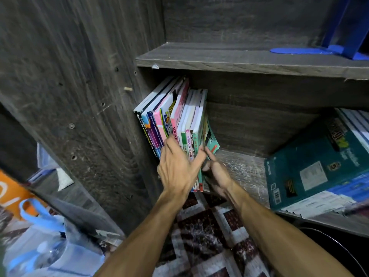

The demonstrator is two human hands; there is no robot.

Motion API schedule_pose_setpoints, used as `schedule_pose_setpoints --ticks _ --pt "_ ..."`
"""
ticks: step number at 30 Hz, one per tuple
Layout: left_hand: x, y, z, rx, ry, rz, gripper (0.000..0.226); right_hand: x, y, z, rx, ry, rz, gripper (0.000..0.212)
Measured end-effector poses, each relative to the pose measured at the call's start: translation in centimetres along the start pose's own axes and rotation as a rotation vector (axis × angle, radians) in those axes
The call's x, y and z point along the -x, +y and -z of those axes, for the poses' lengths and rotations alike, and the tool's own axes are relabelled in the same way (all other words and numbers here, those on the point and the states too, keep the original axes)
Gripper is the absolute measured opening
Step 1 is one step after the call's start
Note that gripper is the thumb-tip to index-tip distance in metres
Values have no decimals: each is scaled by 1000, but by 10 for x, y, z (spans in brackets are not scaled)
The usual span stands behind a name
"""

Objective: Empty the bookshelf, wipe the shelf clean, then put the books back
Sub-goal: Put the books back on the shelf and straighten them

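Observation:
A row of upright books point(175, 116) leans against the left wall of the dark wooden shelf point(245, 168). My left hand point(177, 168) lies flat across their spines, fingers spread. My right hand point(216, 174) is beside it at the right end of the row, with the thumb and fingers pinching the last green-spined books and a thin teal booklet point(212, 139). Further right on the same shelf lies a slanted pile topped by a teal book point(311, 168).
The shelf above point(229, 56) carries a blue bookend point(319, 50) at the right. A patterned floor covering point(209, 232) lies below. At lower left are an orange bag point(12, 194), a blue-handled plastic bag point(46, 246) and papers.

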State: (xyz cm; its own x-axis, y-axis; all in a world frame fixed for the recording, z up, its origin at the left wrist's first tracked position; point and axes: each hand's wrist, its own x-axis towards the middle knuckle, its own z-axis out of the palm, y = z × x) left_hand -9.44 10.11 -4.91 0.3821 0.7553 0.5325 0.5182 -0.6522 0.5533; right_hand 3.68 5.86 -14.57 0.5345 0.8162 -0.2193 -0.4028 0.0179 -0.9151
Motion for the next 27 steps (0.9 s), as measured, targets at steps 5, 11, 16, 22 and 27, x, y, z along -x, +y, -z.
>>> schedule_pose_setpoints --ticks 5,11,16,22,27 --pt "7 -24 -16 -79 273 -125 90 -8 -7 -12 35 53 52 27" --pt "0 -31 -29 -77 42 -15 105 -27 11 -25 -38 47 74 84" --pt "-5 -38 -29 -61 97 -85 99 -30 5 -10 83 133 32 100" --pt "-4 -44 -36 -63 149 -159 95 -94 16 18 81 34 56 89" --pt "-5 -40 -37 -84 107 -112 92 -67 9 7 247 88 -26 96"
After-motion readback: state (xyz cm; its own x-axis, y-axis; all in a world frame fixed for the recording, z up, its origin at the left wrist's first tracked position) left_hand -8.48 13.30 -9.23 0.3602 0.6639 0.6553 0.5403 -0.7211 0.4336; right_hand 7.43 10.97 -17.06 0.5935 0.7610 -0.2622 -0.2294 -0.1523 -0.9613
